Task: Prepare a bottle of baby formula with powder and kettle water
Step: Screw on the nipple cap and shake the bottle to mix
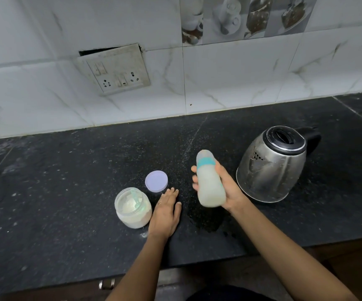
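no readable text, label or number anywhere.

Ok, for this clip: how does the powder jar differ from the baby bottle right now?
The powder jar stands upright on the counter; the baby bottle is held tilted in the right hand. The jar is open, its lid lying beside it; the bottle is closed, with a teal ring. The jar is squat and wide, the bottle tall and slim. Both are translucent with whitish contents.

Head camera looks down and forward, close over countertop toward tiled wall.
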Demonstrator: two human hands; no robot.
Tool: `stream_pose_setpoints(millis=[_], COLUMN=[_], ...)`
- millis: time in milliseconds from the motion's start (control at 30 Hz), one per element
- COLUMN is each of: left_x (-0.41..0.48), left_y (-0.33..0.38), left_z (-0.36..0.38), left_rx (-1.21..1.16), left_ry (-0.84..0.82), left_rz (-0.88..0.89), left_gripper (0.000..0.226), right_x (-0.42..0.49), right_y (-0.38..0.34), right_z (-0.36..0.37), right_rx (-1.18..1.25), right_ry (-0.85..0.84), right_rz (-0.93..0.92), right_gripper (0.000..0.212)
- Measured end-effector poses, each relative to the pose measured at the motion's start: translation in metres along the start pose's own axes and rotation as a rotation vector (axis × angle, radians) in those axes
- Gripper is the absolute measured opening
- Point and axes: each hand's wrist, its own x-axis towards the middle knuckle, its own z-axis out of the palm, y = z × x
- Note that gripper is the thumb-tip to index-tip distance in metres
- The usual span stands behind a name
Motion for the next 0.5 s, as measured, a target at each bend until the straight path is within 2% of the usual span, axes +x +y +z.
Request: stream_pose_setpoints(millis=[67,133,200,267,333,400,500], left_x=[-0.0007,-0.0007,-0.0003,-0.0003,-0.0014,-0.0020,-0.0007], left_y=[0.0011,0.0012,0.0013,0.0022,0.0030,0.0036,0.0033], left_z=[-0.0005,-0.0007,-0.0012,-0.0015,-0.0010,-0.0016,-0.0030], left_rx=[0.001,0.004,0.014,0.026,0.037,0.038,0.036], left_ry=[-0.003,-0.009,-0.009,-0.011,-0.013,-0.016,-0.012], left_rz=[-0.004,-0.001,0.004,0.003,0.005,0.007,0.005], left_gripper=[0.045,0.045,0.047,0.048,0.049,0.049,0.050], right_x=[0.0026,-0.0001,-0.0043,0.0010,0.0013,-0.0045,-0.0060], right_y=[-0.0028,-0.0052,-0.0055,-0.0056,-0.0067,-0.0058,-0.0018], right_z=[-0.0004,-0.0021,-0.0038,-0.0031,-0.0037,-0.0001,0.0031], right_rx=[0.061,0.052,-0.058,-0.039,0.042,0.028,-0.036], right_ry=[0.107,0.044,0.008,0.044,0.129,0.053,0.047], right_rz=[-0.037,0.020,0.046,-0.009,-0.025,0.056,0.044], right_gripper=[0.084,0.084,0.091,0.092,0.081,0.073,0.082])
